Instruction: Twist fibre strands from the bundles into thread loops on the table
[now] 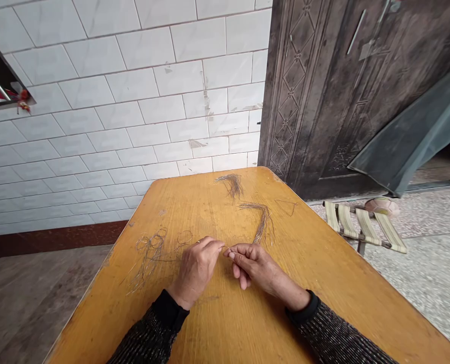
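Observation:
Over the middle of the table, my left hand (198, 267) and my right hand (261, 267) are close together with fingertips pinched. A thin wire (226, 247) spans the small gap between them, and both hands grip it. Just beyond my right hand lies a bundle of bent thin wires (263, 221), partly hidden by that hand. Left of my left hand is a loose pile of wires with looped ends (152, 247). Part of the wire inside my fingers is hidden.
The wooden table (210, 333) narrows toward a white tiled wall (145, 81). Near its far edge sits another wire bundle (233, 184); a single bent wire (286, 207) lies at the right. A folding stool (365, 227) stands beside the table, before a dark carved door (323, 101).

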`<action>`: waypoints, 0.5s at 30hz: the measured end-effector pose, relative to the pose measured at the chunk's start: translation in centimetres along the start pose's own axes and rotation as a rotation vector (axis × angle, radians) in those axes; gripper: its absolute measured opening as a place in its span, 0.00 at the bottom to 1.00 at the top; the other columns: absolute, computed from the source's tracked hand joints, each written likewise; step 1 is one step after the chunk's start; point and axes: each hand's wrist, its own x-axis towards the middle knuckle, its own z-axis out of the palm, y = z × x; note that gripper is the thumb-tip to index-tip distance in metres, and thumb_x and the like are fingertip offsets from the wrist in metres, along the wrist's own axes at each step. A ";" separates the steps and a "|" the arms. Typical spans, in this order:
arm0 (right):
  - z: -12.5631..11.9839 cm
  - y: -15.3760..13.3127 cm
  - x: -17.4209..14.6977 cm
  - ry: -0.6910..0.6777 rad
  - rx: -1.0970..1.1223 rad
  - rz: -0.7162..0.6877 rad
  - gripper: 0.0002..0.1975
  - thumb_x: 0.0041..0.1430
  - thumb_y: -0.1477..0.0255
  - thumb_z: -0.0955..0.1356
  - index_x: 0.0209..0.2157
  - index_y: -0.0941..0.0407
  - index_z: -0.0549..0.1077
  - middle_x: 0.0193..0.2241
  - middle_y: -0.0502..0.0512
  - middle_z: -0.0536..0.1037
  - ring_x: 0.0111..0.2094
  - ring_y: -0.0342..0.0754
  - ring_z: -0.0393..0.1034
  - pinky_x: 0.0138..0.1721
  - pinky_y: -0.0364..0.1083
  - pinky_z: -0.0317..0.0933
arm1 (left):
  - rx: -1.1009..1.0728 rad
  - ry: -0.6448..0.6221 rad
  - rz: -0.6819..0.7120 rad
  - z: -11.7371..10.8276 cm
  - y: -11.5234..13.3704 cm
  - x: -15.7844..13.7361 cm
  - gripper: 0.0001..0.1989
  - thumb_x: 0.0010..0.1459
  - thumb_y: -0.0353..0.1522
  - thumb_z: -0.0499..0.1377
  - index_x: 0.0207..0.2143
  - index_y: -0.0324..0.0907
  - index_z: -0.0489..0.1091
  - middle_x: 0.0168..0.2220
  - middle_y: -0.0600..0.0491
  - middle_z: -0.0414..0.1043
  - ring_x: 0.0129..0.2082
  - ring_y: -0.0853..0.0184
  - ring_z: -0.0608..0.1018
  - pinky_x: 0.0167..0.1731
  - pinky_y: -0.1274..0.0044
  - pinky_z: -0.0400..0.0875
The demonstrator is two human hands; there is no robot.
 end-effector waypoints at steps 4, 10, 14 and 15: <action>0.3 0.0 -0.1 0.018 -0.015 -0.017 0.16 0.55 0.60 0.60 0.33 0.59 0.65 0.15 0.45 0.68 0.12 0.37 0.62 0.13 0.36 0.50 | -0.159 0.090 -0.113 0.2 -0.4 0.2 0.09 0.57 0.26 0.49 0.34 0.38 0.69 0.30 0.51 0.71 0.28 0.71 0.73 0.30 0.79 0.68; 1.1 0.1 -0.5 -0.053 -0.285 -0.088 0.13 0.59 0.69 0.55 0.29 0.59 0.66 0.16 0.46 0.69 0.12 0.36 0.62 0.19 0.37 0.55 | -0.130 0.069 -0.152 -0.1 -0.4 0.2 0.09 0.56 0.26 0.49 0.31 0.38 0.69 0.28 0.51 0.71 0.27 0.71 0.73 0.29 0.79 0.66; 1.5 0.2 -0.5 -0.101 -0.380 -0.061 0.14 0.58 0.73 0.55 0.21 0.58 0.61 0.13 0.45 0.67 0.11 0.35 0.61 0.18 0.36 0.54 | -0.080 0.003 -0.119 0.2 -0.1 0.0 0.10 0.56 0.26 0.48 0.31 0.39 0.69 0.28 0.51 0.71 0.28 0.69 0.73 0.29 0.79 0.65; 1.5 0.3 -0.5 -0.109 -0.389 -0.046 0.14 0.57 0.73 0.55 0.20 0.58 0.60 0.13 0.45 0.67 0.11 0.36 0.61 0.17 0.36 0.53 | -0.077 -0.016 -0.118 0.3 -0.1 -0.1 0.10 0.56 0.26 0.48 0.31 0.39 0.69 0.28 0.51 0.71 0.28 0.69 0.73 0.29 0.79 0.65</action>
